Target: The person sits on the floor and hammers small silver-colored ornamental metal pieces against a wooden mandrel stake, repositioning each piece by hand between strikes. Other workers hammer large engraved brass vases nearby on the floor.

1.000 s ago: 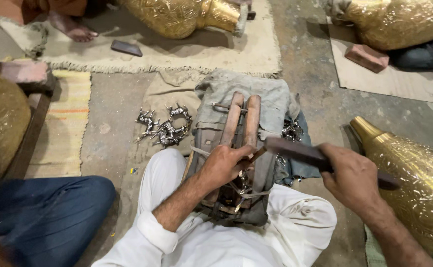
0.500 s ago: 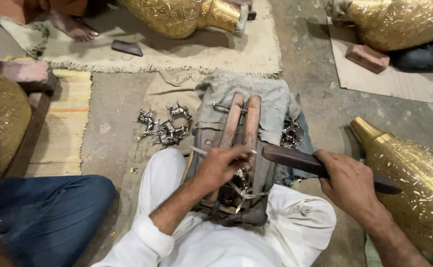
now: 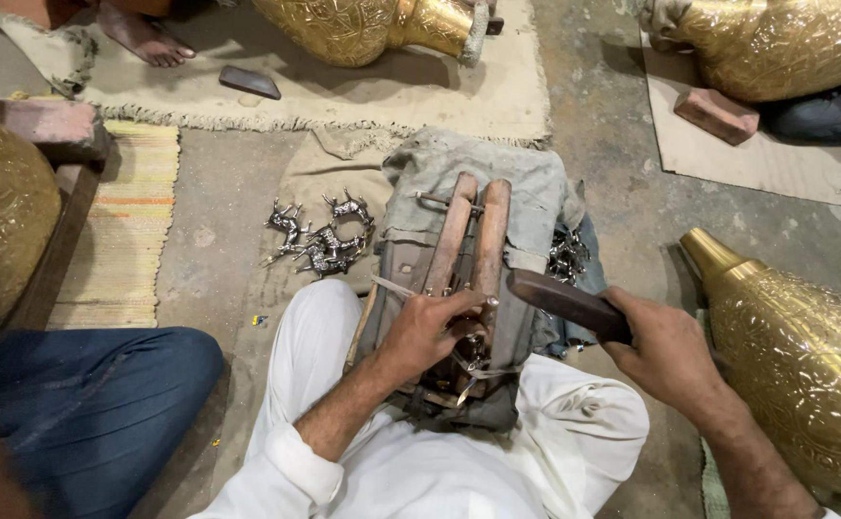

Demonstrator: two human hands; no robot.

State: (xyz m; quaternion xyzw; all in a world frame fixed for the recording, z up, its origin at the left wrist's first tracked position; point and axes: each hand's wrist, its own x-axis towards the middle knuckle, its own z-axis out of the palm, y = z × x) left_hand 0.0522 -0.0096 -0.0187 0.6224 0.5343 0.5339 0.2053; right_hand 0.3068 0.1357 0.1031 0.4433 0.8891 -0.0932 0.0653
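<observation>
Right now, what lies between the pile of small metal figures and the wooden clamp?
In the head view, only the grey cloth under the wooden clamp and a strip of beige mat separate it from the small metal figures.

1. Brass vase [image 3: 804, 356] lies at the floor's right edge.
2. Another brass vase [image 3: 363, 29] rests on the fringed rug [image 3: 420, 91] at the top edge.
3. Small metal deer figures [image 3: 319, 235] sit on a cloth, left of centre.
4. A brick [image 3: 716, 115] lies on the mat [image 3: 776, 163], top right.
5. Striped mat [image 3: 122, 221] lies left.
</observation>
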